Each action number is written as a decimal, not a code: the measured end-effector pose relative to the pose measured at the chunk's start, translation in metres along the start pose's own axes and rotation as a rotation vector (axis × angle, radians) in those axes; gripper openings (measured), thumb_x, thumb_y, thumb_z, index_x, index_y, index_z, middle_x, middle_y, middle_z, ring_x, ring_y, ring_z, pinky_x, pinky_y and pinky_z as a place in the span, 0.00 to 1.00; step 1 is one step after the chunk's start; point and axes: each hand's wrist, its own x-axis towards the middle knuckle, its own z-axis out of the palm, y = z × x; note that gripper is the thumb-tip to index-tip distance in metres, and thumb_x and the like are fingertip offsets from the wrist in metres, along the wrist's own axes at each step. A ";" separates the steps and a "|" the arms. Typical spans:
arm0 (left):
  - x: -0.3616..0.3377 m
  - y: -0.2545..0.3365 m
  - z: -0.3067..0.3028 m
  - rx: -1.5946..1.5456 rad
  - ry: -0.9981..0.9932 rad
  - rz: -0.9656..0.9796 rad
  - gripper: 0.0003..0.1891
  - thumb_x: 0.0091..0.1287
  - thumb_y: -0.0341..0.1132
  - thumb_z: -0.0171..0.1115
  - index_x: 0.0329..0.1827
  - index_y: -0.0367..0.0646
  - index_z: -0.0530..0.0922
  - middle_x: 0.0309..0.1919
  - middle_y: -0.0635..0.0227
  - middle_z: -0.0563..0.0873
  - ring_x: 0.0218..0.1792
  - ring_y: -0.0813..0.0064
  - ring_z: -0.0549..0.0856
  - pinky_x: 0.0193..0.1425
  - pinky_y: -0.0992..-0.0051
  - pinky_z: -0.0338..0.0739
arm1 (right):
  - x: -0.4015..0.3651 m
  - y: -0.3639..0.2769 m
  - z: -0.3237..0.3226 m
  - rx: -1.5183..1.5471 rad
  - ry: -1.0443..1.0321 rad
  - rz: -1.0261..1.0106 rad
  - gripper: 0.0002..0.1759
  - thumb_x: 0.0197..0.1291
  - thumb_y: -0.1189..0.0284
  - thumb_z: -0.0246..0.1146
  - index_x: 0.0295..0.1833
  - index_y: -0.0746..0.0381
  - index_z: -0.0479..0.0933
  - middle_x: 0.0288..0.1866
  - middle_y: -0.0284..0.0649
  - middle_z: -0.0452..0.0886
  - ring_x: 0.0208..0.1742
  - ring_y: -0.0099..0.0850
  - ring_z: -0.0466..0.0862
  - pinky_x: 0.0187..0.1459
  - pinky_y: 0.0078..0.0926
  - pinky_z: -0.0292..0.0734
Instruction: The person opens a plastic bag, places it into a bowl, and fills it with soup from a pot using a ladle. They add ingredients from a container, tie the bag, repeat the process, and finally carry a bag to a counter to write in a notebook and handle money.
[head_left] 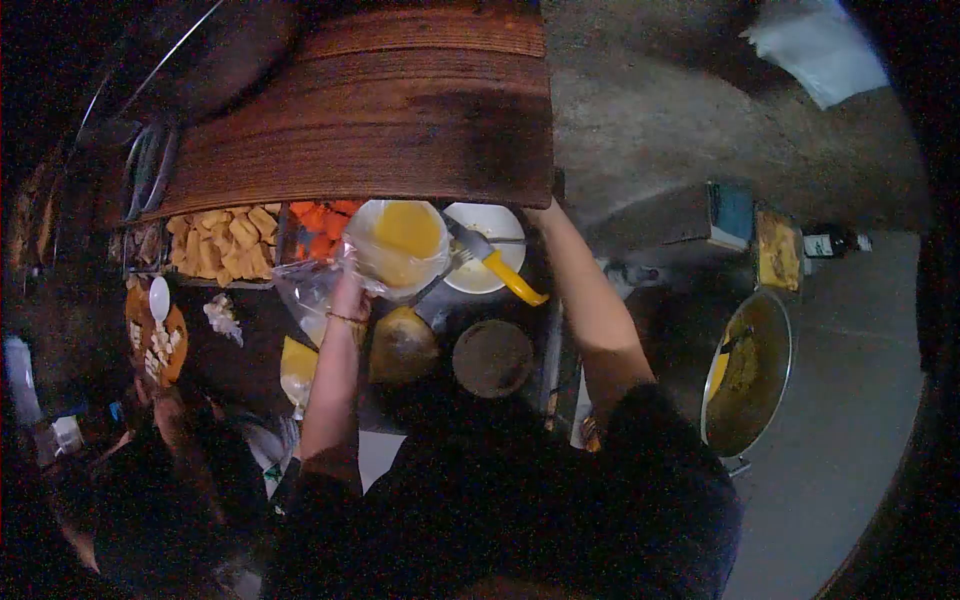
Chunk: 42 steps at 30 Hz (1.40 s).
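In my left hand point(352, 288) is a round container point(402, 245) wrapped in clear plastic, with something yellow inside, tilted toward me. My right hand point(541, 212) is at the front right corner of a dark wooden board point(370, 110); the fingers are mostly hidden by its edge. Between my hands, a white bowl point(478, 277) holds a metal utensil, and a yellow-handled utensil point(515, 277) lies across its rim. Left of the wrapped container are orange pieces point(318, 222) and a tray of tan chunks point(225, 242).
A large metal pot point(775, 375) with yellow contents stands at right, below a yellow block point(778, 250) and a dark bottle point(835, 245). Another person's hand point(150, 385) is beside an orange board point(172, 345) at left. A round dark lid point(493, 358) lies near me.
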 end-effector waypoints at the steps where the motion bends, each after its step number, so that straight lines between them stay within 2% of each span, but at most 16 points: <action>1: 0.002 -0.002 -0.001 0.001 0.002 -0.003 0.22 0.65 0.51 0.43 0.56 0.47 0.65 0.40 0.73 0.77 0.30 0.83 0.79 0.20 0.84 0.72 | 0.002 0.004 -0.004 0.167 0.020 0.131 0.08 0.45 0.80 0.58 0.34 0.63 0.76 0.22 0.36 0.77 0.22 0.24 0.74 0.24 0.23 0.69; 3: 0.006 -0.006 -0.003 0.085 0.005 0.065 0.22 0.64 0.52 0.44 0.54 0.47 0.65 0.38 0.73 0.78 0.27 0.82 0.79 0.17 0.85 0.70 | -0.003 -0.008 -0.007 0.334 0.041 0.265 0.07 0.46 0.80 0.58 0.33 0.62 0.77 0.22 0.34 0.77 0.21 0.21 0.73 0.23 0.20 0.68; 9: 0.033 -0.023 0.002 -0.049 0.044 -0.034 0.20 0.63 0.52 0.46 0.48 0.47 0.68 0.31 0.74 0.78 0.20 0.83 0.77 0.14 0.85 0.67 | -0.034 -0.061 -0.024 -0.104 -0.015 -0.071 0.05 0.51 0.76 0.59 0.35 0.63 0.76 0.22 0.34 0.77 0.21 0.21 0.73 0.23 0.21 0.68; 11: 0.032 -0.013 0.014 -0.032 0.006 -0.064 0.19 0.63 0.52 0.46 0.46 0.48 0.68 0.29 0.75 0.77 0.19 0.83 0.76 0.14 0.85 0.66 | -0.064 -0.107 -0.018 -0.337 -0.025 -0.272 0.08 0.49 0.77 0.59 0.38 0.62 0.75 0.24 0.38 0.78 0.21 0.28 0.76 0.26 0.26 0.72; 13: 0.033 -0.013 0.020 -0.016 -0.029 -0.099 0.18 0.64 0.53 0.45 0.45 0.48 0.69 0.27 0.75 0.77 0.18 0.83 0.75 0.13 0.84 0.65 | -0.086 -0.115 -0.013 -0.830 -0.185 -0.400 0.12 0.46 0.78 0.57 0.39 0.60 0.74 0.25 0.43 0.78 0.23 0.38 0.78 0.29 0.32 0.74; 14: 0.036 -0.014 0.021 0.016 -0.044 -0.095 0.18 0.64 0.53 0.45 0.45 0.49 0.69 0.27 0.75 0.77 0.18 0.83 0.75 0.13 0.84 0.64 | -0.092 -0.110 -0.008 -0.867 -0.188 -0.510 0.09 0.46 0.77 0.61 0.37 0.62 0.75 0.27 0.47 0.76 0.29 0.46 0.77 0.28 0.36 0.73; 17: 0.046 -0.018 0.028 0.016 -0.071 -0.058 0.18 0.64 0.52 0.44 0.45 0.49 0.69 0.27 0.75 0.77 0.18 0.84 0.74 0.13 0.85 0.64 | -0.098 -0.117 -0.025 -0.929 -0.050 -0.517 0.09 0.46 0.77 0.60 0.37 0.59 0.75 0.25 0.47 0.76 0.27 0.46 0.77 0.29 0.37 0.73; 19: 0.049 -0.020 0.030 -0.011 -0.084 -0.029 0.18 0.64 0.52 0.43 0.45 0.49 0.69 0.27 0.75 0.77 0.18 0.84 0.74 0.13 0.85 0.64 | -0.083 -0.109 -0.040 -0.966 -0.062 -0.461 0.13 0.46 0.78 0.53 0.41 0.59 0.72 0.30 0.48 0.78 0.32 0.43 0.80 0.32 0.38 0.75; 21: 0.048 -0.021 0.031 -0.007 -0.078 -0.086 0.17 0.65 0.51 0.42 0.44 0.48 0.69 0.28 0.75 0.77 0.18 0.84 0.74 0.13 0.86 0.63 | -0.062 -0.091 -0.047 -1.194 -0.008 -0.121 0.13 0.45 0.80 0.52 0.39 0.61 0.74 0.32 0.49 0.78 0.36 0.43 0.80 0.35 0.38 0.76; 24: 0.038 -0.016 0.042 0.034 -0.033 -0.031 0.17 0.65 0.51 0.42 0.44 0.48 0.68 0.30 0.74 0.77 0.18 0.85 0.74 0.13 0.87 0.62 | -0.034 -0.038 -0.047 -1.323 -0.130 0.038 0.10 0.46 0.80 0.52 0.36 0.62 0.75 0.33 0.51 0.78 0.37 0.44 0.80 0.37 0.39 0.76; 28: 0.050 -0.024 0.031 0.045 -0.054 -0.043 0.17 0.65 0.51 0.41 0.42 0.48 0.69 0.28 0.74 0.77 0.17 0.85 0.73 0.13 0.87 0.61 | -0.021 -0.015 -0.048 -1.158 -0.043 0.038 0.07 0.46 0.77 0.55 0.33 0.63 0.77 0.32 0.51 0.79 0.36 0.44 0.80 0.38 0.38 0.76; 31: 0.051 -0.024 0.030 0.071 -0.019 -0.088 0.17 0.65 0.51 0.41 0.40 0.48 0.71 0.25 0.75 0.76 0.16 0.85 0.72 0.12 0.87 0.59 | -0.018 -0.011 -0.063 -0.801 0.009 -0.110 0.06 0.44 0.78 0.58 0.30 0.68 0.74 0.26 0.51 0.78 0.25 0.42 0.79 0.29 0.31 0.74; 33: 0.050 -0.022 0.031 0.094 -0.054 -0.090 0.18 0.65 0.51 0.41 0.38 0.48 0.72 0.23 0.77 0.75 0.16 0.85 0.72 0.11 0.87 0.59 | -0.013 0.006 -0.073 -0.487 0.021 0.161 0.07 0.47 0.74 0.60 0.33 0.65 0.78 0.28 0.43 0.80 0.27 0.33 0.80 0.31 0.30 0.74; 34: 0.049 -0.021 0.031 0.094 -0.053 -0.089 0.18 0.65 0.51 0.41 0.38 0.48 0.72 0.23 0.77 0.75 0.16 0.85 0.72 0.11 0.87 0.59 | -0.014 0.009 -0.077 -0.487 0.020 0.160 0.07 0.47 0.74 0.60 0.33 0.65 0.78 0.28 0.43 0.80 0.27 0.33 0.80 0.31 0.30 0.74; 36: 0.048 -0.019 0.032 0.092 -0.039 -0.075 0.17 0.66 0.51 0.41 0.40 0.48 0.70 0.24 0.76 0.76 0.16 0.85 0.72 0.11 0.87 0.58 | -0.024 0.001 -0.081 -0.279 0.094 0.154 0.07 0.51 0.73 0.60 0.30 0.66 0.74 0.21 0.33 0.75 0.18 0.18 0.70 0.20 0.19 0.64; 42: 0.044 -0.017 0.036 0.108 -0.069 -0.038 0.17 0.65 0.52 0.42 0.46 0.51 0.67 0.28 0.75 0.76 0.17 0.85 0.72 0.10 0.87 0.59 | -0.056 -0.048 -0.091 -0.152 0.131 0.132 0.04 0.53 0.74 0.59 0.33 0.64 0.75 0.20 0.31 0.73 0.20 0.16 0.69 0.21 0.14 0.60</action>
